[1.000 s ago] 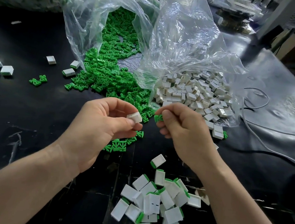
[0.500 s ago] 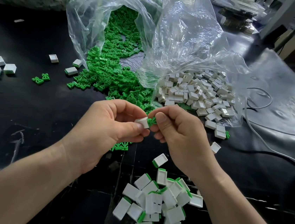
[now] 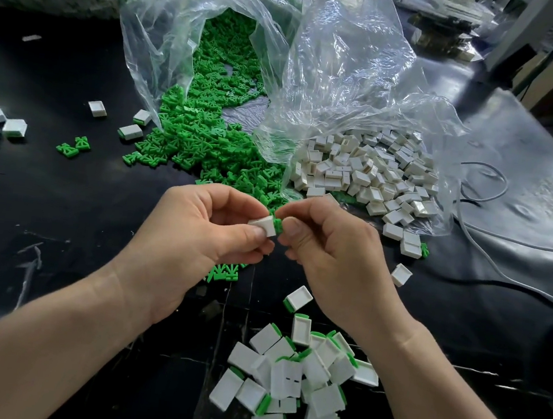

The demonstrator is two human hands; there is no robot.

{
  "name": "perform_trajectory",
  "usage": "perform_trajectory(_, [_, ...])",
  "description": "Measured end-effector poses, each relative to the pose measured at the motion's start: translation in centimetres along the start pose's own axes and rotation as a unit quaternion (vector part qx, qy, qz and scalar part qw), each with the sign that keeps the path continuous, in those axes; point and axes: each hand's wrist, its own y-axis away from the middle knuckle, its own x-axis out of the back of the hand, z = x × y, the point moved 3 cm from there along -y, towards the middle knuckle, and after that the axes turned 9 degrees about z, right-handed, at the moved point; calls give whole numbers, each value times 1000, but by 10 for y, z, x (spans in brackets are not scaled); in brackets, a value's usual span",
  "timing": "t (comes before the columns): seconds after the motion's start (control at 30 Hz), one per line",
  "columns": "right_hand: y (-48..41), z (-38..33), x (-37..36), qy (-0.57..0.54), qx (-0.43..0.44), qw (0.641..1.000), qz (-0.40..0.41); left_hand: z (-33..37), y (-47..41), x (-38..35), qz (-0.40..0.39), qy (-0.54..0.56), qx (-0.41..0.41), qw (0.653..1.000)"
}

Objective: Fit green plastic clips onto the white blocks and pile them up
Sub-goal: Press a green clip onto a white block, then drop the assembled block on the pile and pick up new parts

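A person's left hand is pinching a small white plastic block between thumb and fingers while the right hand is pinching a green plastic clip against its end (above the black table), beyond a pile of clipped white blocks.

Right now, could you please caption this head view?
Left hand pinches white plastic block; right hand holds green plastic clip against it.

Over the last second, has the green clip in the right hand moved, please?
Yes. Against the finished pile, the green clip moved left and now touches the white block in the left hand.
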Motion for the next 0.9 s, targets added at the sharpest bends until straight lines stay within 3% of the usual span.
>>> perform_trajectory(0.47, [-3, 4, 3, -70, -59, 995, -26, 1, 1, -1, -5, 2, -10, 1000])
perform_trajectory(0.9, [0, 0, 0, 27, -32, 998, -50, 3, 2, 0, -9, -9, -23, 1000])
